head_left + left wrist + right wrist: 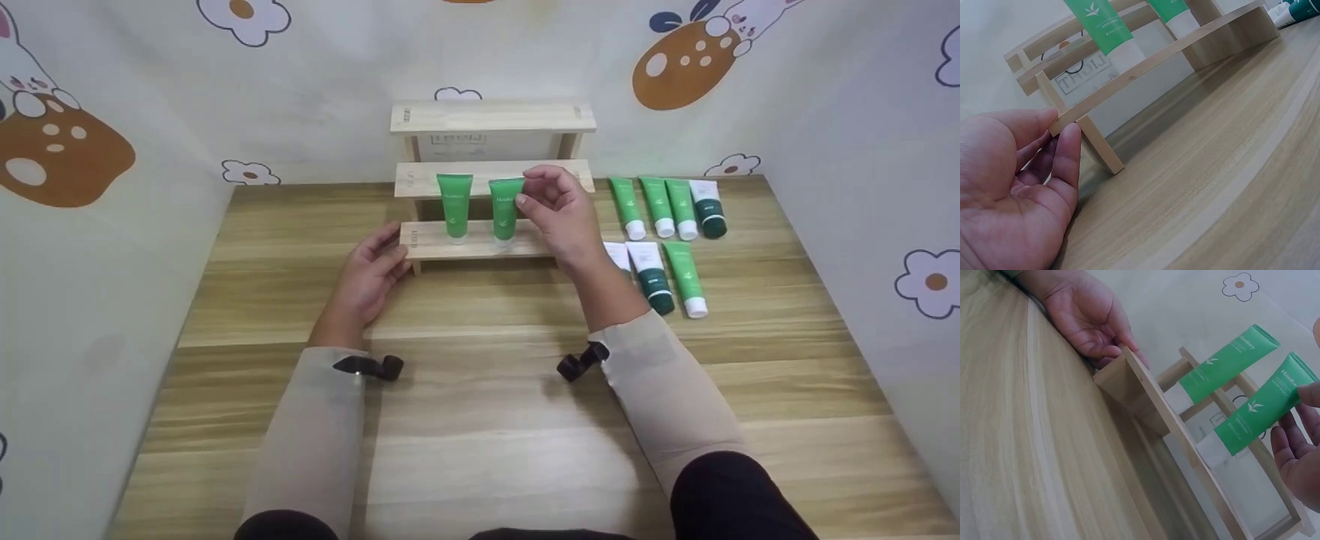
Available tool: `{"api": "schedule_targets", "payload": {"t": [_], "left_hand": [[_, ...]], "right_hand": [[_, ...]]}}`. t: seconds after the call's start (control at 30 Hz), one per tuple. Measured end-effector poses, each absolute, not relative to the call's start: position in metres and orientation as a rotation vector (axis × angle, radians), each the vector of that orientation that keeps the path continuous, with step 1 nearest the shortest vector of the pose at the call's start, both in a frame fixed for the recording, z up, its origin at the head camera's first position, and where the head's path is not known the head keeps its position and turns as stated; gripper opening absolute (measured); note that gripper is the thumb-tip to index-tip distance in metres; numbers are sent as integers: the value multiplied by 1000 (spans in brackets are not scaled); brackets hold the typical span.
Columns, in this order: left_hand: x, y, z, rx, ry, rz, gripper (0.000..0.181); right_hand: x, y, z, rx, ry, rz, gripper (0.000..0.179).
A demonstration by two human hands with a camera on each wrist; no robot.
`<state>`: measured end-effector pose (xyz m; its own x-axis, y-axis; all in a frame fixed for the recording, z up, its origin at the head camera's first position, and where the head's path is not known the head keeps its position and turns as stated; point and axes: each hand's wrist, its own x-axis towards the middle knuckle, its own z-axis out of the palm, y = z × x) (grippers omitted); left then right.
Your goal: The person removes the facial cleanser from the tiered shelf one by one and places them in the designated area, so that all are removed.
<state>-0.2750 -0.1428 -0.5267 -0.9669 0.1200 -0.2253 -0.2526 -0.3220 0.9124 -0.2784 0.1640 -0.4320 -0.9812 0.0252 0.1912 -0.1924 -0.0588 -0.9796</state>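
Observation:
A three-step wooden rack [491, 118] stands against the back wall. On its lowest step a green squeeze tube [454, 206] with a white cap is upright, cap down. To its right a second green tube [1266, 405] also stands cap down on that step. My right hand [562, 214] pinches this second tube near its upper right edge, thumb in front and fingers behind. With thumb and fingers, my left hand [1022, 180] grips the left end of the lowest step.
Right of the rack several tubes lie in two rows on the wood-grain table [465, 420]. Some are green, like the front-row green tube [684, 277]; others are white and dark green, like the two-tone tube [651, 276]. Patterned cloth walls [337, 97] enclose the table.

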Motion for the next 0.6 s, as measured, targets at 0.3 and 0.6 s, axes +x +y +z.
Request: {"api": "schedule_targets", "payload": {"t": [0.3,0.6], "left_hand": [[-276,-142,-527,-157,1672,2371,60],[-275,-143,-527,-171,1670,2371,59]], "right_hand": [[-273,172,-434,179,-1948,2186,30],[-271,193,-435,105,-1953,2140,30]]}}
